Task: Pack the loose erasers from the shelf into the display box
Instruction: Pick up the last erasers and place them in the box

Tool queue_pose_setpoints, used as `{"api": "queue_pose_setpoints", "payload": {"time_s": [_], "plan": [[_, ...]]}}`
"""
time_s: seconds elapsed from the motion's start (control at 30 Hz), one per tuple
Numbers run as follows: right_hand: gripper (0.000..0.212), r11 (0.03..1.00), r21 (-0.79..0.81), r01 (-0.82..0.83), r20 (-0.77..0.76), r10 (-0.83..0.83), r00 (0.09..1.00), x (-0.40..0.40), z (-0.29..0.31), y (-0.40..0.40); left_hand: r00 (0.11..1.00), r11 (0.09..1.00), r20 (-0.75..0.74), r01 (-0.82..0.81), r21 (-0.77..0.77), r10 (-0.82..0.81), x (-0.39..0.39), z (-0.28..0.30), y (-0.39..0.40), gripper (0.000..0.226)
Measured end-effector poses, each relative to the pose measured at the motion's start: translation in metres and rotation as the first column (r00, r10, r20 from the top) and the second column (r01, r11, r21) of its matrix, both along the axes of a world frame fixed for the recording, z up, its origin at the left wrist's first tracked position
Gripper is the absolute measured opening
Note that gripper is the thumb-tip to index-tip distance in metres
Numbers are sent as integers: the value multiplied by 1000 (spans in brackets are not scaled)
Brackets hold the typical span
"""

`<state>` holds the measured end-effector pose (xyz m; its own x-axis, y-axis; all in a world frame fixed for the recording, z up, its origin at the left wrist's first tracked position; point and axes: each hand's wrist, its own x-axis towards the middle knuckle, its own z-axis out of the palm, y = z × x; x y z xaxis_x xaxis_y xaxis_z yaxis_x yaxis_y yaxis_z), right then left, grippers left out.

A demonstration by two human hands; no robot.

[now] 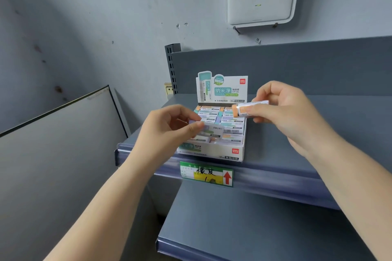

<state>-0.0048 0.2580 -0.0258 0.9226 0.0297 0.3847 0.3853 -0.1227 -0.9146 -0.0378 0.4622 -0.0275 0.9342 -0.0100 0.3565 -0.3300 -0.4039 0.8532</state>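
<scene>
Left hand (169, 127) fingers clamped on purple eraser (209, 130); right hand (282, 110) on orange eraser (244, 110), 1 o'clock. Box (212, 151) near full: forcing could dislodge neighbours.

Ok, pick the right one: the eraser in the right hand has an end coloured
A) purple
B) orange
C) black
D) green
B: the eraser pinched in the right hand shows an orange end, held above the display box; the left hand holds a purple-ended one.

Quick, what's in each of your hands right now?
Left hand: closed on a purple eraser.
Right hand: closed on an orange eraser.
</scene>
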Motion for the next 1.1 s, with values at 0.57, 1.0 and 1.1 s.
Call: {"api": "queue_pose_setpoints", "payload": {"time_s": [0.57, 1.0, 1.1], "plan": [[20, 990, -143, 19, 7, -18, 1000, 18, -3, 13, 964, 876, 43, 218, 430, -261, 30, -2, -4, 6], [13, 970, -146, 196, -37, -204, 978, -4, -6, 29, 875, 738, 62, 364, 569, -480, 54, -6, 5, 22], [11, 951, -182, 249, -42, -260, 965, -7, -9, 35, 844, 687, 42, 405, 603, -534, 59, -7, 9, 21]]}}
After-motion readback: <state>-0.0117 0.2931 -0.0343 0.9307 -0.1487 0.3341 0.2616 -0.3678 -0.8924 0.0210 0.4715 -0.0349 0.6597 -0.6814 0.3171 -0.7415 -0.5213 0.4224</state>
